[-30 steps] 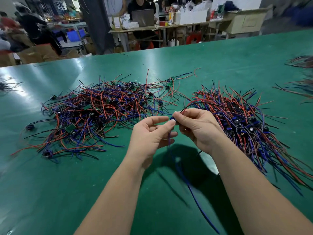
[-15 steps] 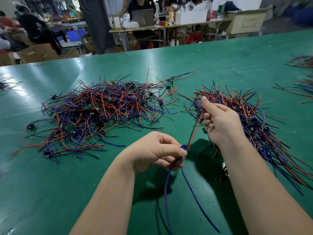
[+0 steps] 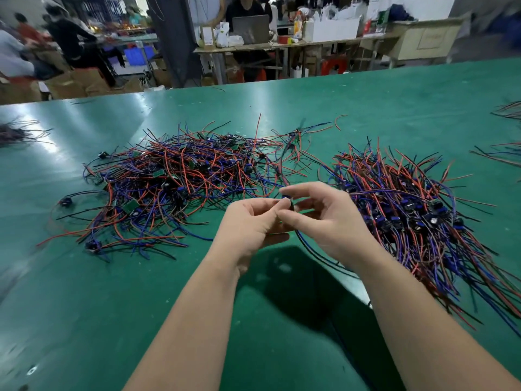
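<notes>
Both my hands meet above the green table, between two heaps of wires. My left hand pinches a small dark part with a blue tip between thumb and fingers. My right hand pinches the same part from the right, index finger arched over it. Thin blue and dark wires hang from the part down under my right wrist. A loose tangled heap of red, blue and black wires lies to the left. A tidier heap lies to the right, its wires fanned toward me.
More wire bundles lie at the far left edge and the far right edge. Beyond the table's far edge stand a cluttered desk with a seated person and more people at the left.
My left hand rose from near the table and my right hand came back from the right heap. Both hands now pinch one small part together; the long blue wire hanging down is no longer in view.
</notes>
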### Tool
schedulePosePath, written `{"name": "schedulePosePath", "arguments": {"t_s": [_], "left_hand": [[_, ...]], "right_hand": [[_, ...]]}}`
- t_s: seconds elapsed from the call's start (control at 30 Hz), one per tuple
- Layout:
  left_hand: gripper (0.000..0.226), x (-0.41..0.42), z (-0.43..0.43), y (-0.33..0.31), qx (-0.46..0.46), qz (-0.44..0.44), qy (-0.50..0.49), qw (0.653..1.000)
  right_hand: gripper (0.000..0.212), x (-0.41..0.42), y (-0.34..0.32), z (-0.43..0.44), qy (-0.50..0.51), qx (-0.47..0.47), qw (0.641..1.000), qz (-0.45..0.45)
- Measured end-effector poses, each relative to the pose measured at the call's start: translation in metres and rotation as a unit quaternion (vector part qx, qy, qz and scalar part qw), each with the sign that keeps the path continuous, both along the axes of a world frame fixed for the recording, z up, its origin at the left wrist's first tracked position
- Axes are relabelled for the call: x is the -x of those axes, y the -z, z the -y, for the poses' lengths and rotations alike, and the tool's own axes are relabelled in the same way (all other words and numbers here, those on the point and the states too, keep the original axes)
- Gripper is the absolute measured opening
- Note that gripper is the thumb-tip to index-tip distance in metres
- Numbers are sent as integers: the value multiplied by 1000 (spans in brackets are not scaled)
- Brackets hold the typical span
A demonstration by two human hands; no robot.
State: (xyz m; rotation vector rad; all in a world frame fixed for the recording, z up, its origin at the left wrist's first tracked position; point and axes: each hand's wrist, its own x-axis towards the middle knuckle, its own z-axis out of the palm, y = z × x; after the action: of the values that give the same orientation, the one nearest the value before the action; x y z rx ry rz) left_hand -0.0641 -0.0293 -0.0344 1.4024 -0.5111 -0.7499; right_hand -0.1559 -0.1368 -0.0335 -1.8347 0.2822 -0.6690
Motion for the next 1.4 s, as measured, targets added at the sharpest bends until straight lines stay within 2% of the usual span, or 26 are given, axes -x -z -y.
{"name": "schedulePosePath", "arguments": {"t_s": [0.13,0.17,0.2,0.23,0.27,0.3,0.33,0.4,0.47,0.57,0.67,0.73,0.8,0.87,0.97,1.07,1.17,1.23,1.33,1.4], "left_hand": [[50,-4,-3,-9,6,14,-4,1000],[51,-8,-4,-8,-3,42,-45,998],[46,-15,-7,-7,-41,109,-104,988],[38,-23,-10,-3,-108,209,-176,956],[30,-31,-15,0,-180,305,-238,904],[22,-39,-21,3,-237,361,-275,859],[19,-46,-25,7,-277,384,-285,834],[20,-56,-30,14,-327,398,-266,815],[22,-60,-29,21,-355,423,-230,801],[30,-64,-25,34,-396,442,-183,784],[42,-69,-23,42,-441,428,-164,771],[51,-73,-22,44,-467,407,-171,766],[58,-74,-22,44,-474,395,-188,764],[58,-70,-23,41,-439,406,-228,768],[46,-61,-23,29,-320,435,-333,773],[30,-55,-25,16,-146,486,-426,749],[23,-49,-25,5,25,494,-435,752],[22,-44,-22,1,84,436,-429,787],[28,-35,-15,-5,176,232,-374,881],[25,-31,-11,-7,236,113,-301,917]], "right_hand": [[29,9,-12,1,52,36,997,36],[28,15,-16,7,75,45,996,24],[27,23,-20,14,108,57,993,5],[25,32,-25,22,148,70,986,-18],[23,42,-29,30,192,87,977,-43],[19,52,-33,38,234,113,962,-80],[18,62,-35,45,266,145,944,-134],[25,76,-35,54,297,196,896,-265],[32,84,-36,54,318,219,861,-330],[29,84,-47,42,338,262,865,-261],[16,73,-64,17,327,300,889,-110],[9,55,-70,-5,298,330,896,-1],[11,32,-64,-25,233,350,906,47],[13,7,-48,-36,149,366,919,0],[18,-16,-17,-34,70,384,912,-128],[18,-17,3,-26,56,296,945,-125],[18,-14,11,-20,84,233,964,-93],[21,-14,13,-21,108,166,978,-73],[28,-18,14,-24,115,11,993,-35],[29,-18,12,-23,125,-67,990,8]]}}
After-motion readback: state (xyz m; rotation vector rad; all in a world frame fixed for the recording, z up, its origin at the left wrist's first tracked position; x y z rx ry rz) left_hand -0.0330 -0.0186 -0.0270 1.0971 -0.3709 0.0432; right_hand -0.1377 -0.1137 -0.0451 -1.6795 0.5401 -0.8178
